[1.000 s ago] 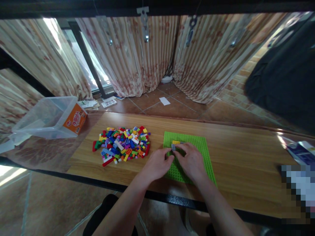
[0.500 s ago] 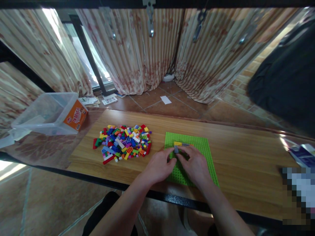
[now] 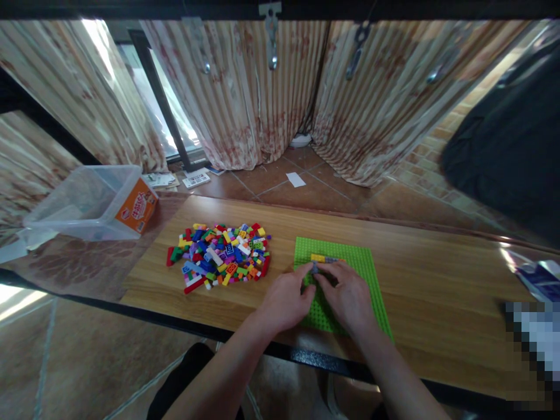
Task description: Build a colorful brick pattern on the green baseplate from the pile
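Observation:
A green studded baseplate (image 3: 350, 252) lies on the wooden table under both my hands. My left hand (image 3: 286, 297) comes from the left, its fingertips closed at a small grey brick (image 3: 314, 268). From the other side, my right hand (image 3: 347, 294) has thumb and forefinger on the same brick. Just beyond the fingertips, a yellow brick (image 3: 318, 258) and grey pieces form a short row on the plate, partly hidden by my right fingers. Whether the grey brick is pressed onto the studs I cannot tell.
A heap of loose, many-coloured bricks (image 3: 223, 256) lies left of the plate. Farther left stands a clear plastic bin (image 3: 83, 230) with an orange label. A blue-and-white packet (image 3: 540, 277) is at the right edge. The table's dark front edge (image 3: 315, 357) runs beneath my forearms.
The whole view has shifted slightly. My fingers stay at the grey brick, which now shows less between them; the row on the plate looks the same.

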`<state>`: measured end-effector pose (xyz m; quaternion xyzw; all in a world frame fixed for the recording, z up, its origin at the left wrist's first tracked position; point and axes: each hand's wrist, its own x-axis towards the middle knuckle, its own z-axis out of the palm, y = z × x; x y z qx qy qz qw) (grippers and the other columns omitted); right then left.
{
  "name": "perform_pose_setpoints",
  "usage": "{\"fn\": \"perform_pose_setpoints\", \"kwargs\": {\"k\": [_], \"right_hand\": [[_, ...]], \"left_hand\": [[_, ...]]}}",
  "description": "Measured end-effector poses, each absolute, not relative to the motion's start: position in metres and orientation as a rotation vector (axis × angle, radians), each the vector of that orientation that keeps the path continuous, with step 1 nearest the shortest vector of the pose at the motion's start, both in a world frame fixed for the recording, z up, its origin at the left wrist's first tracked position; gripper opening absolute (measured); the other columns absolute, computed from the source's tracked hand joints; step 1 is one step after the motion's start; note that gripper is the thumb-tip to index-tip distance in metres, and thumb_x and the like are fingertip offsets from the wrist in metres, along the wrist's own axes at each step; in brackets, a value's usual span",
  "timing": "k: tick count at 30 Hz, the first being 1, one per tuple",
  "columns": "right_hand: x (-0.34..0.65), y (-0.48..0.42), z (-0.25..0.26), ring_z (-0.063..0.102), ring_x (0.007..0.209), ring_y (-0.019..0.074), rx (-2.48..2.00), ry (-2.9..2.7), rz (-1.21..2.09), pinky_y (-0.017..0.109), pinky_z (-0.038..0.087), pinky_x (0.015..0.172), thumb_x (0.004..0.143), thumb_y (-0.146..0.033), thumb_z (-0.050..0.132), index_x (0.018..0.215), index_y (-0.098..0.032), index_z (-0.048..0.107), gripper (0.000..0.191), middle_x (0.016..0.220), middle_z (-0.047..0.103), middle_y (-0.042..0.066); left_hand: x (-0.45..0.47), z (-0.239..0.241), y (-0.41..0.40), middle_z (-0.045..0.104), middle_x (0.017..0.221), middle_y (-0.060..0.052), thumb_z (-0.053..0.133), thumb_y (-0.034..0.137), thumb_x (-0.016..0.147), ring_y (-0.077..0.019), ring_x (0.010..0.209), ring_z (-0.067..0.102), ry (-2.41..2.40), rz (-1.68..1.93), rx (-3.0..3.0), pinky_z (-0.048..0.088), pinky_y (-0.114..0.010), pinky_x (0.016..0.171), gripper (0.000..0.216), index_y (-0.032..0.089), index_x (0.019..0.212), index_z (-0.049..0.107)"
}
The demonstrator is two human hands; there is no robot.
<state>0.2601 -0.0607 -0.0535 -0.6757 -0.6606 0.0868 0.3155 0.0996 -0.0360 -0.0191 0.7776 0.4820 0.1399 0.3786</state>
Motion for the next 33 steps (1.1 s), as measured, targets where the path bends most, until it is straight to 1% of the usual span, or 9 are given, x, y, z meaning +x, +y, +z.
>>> {"fn": "perform_pose_setpoints", "kwargs": {"k": [3,6,9,14,16,20,24,29,33], "right_hand": [[0.26,-0.061,-0.053,0.066,0.096,0.0217,-1.787,-1.744,0.223,0.038,0.051,0.088,0.088,-0.028,0.058,0.099,-0.023,0.074,0.02,0.102,0.073,0.007],[0.259,-0.062,-0.053,0.065,0.096,0.021,-1.799,-1.76,0.203,0.036,0.051,0.087,0.09,-0.025,0.056,0.1,-0.022,0.074,0.021,0.102,0.073,0.007],[0.256,-0.063,-0.053,0.065,0.094,0.0211,-1.824,-1.807,0.154,0.036,0.051,0.086,0.092,-0.023,0.053,0.102,-0.021,0.074,0.023,0.101,0.072,0.007],[0.252,-0.065,-0.055,0.063,0.092,0.0212,-1.851,-1.927,0.072,0.036,0.049,0.089,0.097,-0.022,0.043,0.105,-0.019,0.072,0.03,0.098,0.07,0.008],[0.251,-0.066,-0.055,0.062,0.092,0.0212,-1.865,-1.944,0.075,0.035,0.049,0.088,0.098,-0.021,0.041,0.106,-0.019,0.071,0.031,0.098,0.069,0.008],[0.249,-0.069,-0.055,0.06,0.091,0.0218,-1.888,-1.993,0.054,0.035,0.048,0.085,0.097,-0.018,0.042,0.106,-0.019,0.069,0.028,0.094,0.067,0.008],[0.245,-0.073,-0.055,0.058,0.093,0.0236,-1.913,-2.046,0.0,0.037,0.048,0.085,0.094,-0.013,0.044,0.108,-0.017,0.067,0.027,0.099,0.067,0.01],[0.244,-0.077,-0.055,0.056,0.097,0.0257,-1.924,-2.081,-0.023,0.04,0.048,0.088,0.093,-0.012,0.045,0.113,-0.014,0.065,0.029,0.104,0.066,0.011],[0.245,-0.077,-0.058,0.057,0.101,0.026,-1.866,-2.046,-0.037,0.04,0.049,0.089,0.091,-0.01,0.043,0.116,-0.014,0.065,0.033,0.108,0.066,0.013]], "left_hand": [[0.102,-0.018,-0.04,0.074,0.106,-0.012,0.044,0.03,0.092,-0.0285,0.096,0.069,1.265,0.301,2.071,0.054,-0.04,0.086,0.054,0.02,0.144,0.049],[0.105,-0.015,-0.043,0.073,0.109,-0.015,0.041,0.029,0.093,-0.0313,0.099,0.07,1.287,0.235,2.161,0.054,-0.044,0.087,0.054,0.018,0.145,0.048],[0.108,-0.013,-0.044,0.073,0.109,-0.016,0.039,0.026,0.092,-0.0321,0.099,0.07,1.297,0.182,2.208,0.056,-0.045,0.086,0.054,0.016,0.144,0.047],[0.113,-0.008,-0.044,0.073,0.108,-0.017,0.039,0.021,0.089,-0.033,0.096,0.071,1.288,0.163,2.246,0.057,-0.046,0.084,0.055,0.012,0.143,0.047],[0.115,-0.007,-0.045,0.073,0.106,-0.018,0.039,0.02,0.088,-0.0338,0.094,0.072,1.3,0.131,2.263,0.058,-0.047,0.082,0.055,0.011,0.142,0.047],[0.119,-0.004,-0.045,0.074,0.104,-0.018,0.041,0.017,0.086,-0.0344,0.092,0.072,1.313,0.069,2.298,0.059,-0.047,0.078,0.057,0.01,0.142,0.047],[0.121,-0.005,-0.044,0.074,0.104,-0.018,0.043,0.018,0.084,-0.0342,0.092,0.072,1.306,0.035,2.323,0.059,-0.046,0.078,0.057,0.008,0.14,0.048],[0.124,-0.008,-0.045,0.073,0.106,-0.021,0.047,0.02,0.082,-0.0335,0.093,0.072,1.301,0.013,2.384,0.059,-0.044,0.079,0.058,0.004,0.138,0.048],[0.121,-0.01,-0.045,0.073,0.108,-0.02,0.046,0.018,0.083,-0.0331,0.094,0.072,1.282,0.057,2.367,0.059,-0.045,0.079,0.059,0.006,0.14,0.047]]}}
